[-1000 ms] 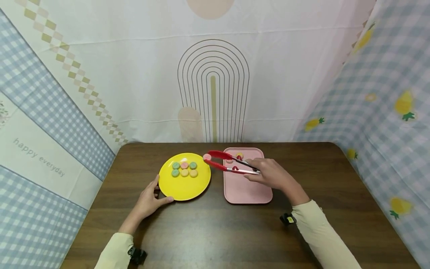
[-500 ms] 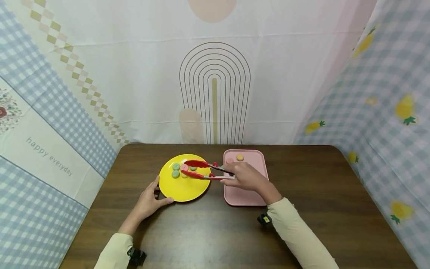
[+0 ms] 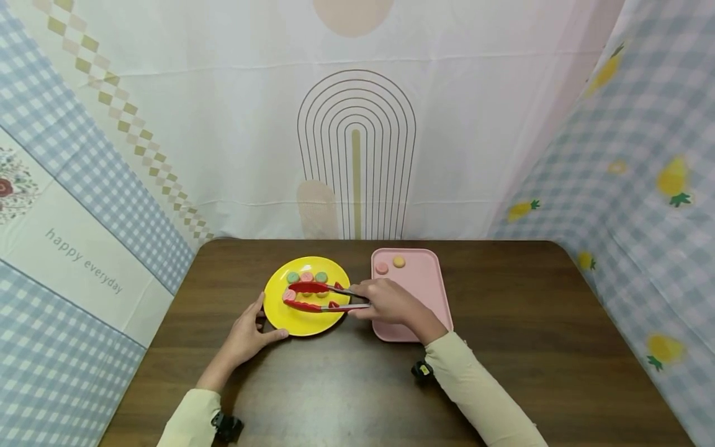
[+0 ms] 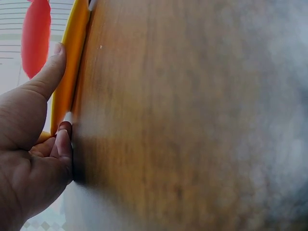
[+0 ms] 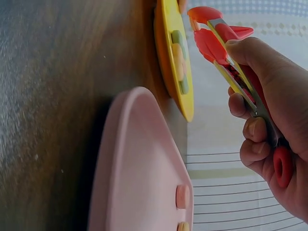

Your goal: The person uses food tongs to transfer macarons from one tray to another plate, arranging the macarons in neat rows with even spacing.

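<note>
My right hand [image 3: 388, 301] grips a pair of red-tipped metal tongs [image 3: 304, 287] over the yellow plate [image 3: 301, 324]. A pink macaron [image 3: 288, 295] is pinched at the tongs' tips, above the plate's left part. Behind the tongs, a green macaron [image 3: 293, 278], a pink one [image 3: 306, 277] and another green one [image 3: 321, 277] form a row; the yellow ones in front are partly covered by the tongs. My left hand [image 3: 246, 338] holds the plate's rim at its near left, thumb along the edge [image 4: 72, 67] and fingers curled by the table.
A pink tray [image 3: 427, 282] lies right of the plate, beneath my right hand. Near its far left corner sit a pink macaron [image 3: 382, 267] and a yellow one [image 3: 399, 262]. The brown wooden table [image 3: 335, 391] ends at a cloth backdrop [image 3: 240, 155].
My right hand has carried the tongs and the pink macaron left from beside the tray to over the plate, then slightly nearer and lower. My left hand stays at the rim.
</note>
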Available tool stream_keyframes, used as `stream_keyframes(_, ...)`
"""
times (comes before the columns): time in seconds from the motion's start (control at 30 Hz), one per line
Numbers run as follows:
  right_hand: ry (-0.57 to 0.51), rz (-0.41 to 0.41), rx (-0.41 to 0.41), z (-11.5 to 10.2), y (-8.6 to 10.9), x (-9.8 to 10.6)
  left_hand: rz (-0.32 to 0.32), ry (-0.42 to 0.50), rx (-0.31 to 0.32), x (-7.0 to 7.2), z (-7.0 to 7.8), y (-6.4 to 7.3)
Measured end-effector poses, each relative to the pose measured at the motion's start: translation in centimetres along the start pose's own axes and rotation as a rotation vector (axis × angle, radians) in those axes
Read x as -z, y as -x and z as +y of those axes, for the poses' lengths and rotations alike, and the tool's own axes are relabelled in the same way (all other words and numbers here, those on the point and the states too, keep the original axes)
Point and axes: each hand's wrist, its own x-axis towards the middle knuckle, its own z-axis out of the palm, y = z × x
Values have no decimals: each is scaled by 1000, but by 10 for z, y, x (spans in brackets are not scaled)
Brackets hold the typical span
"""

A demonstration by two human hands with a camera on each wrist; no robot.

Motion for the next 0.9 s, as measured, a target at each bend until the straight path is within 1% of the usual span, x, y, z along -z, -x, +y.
stream_keyframes(0.23, 12, -34, -29, 0, -3, -7, -5, -1, 6, 0, 0, 0)
stream_keyframes(0.5, 22, -41, -11, 1, -5, -11, -3, 0, 0, 1, 0, 0)
stream_keyframes(0.77, -7, -66, -30, 0, -5, -11, -2, 0, 0, 0, 0, 0)
stream_keyframes(0.9, -4, -42, -27, 2, -3, -7, -1, 3, -9, -1, -1, 0)
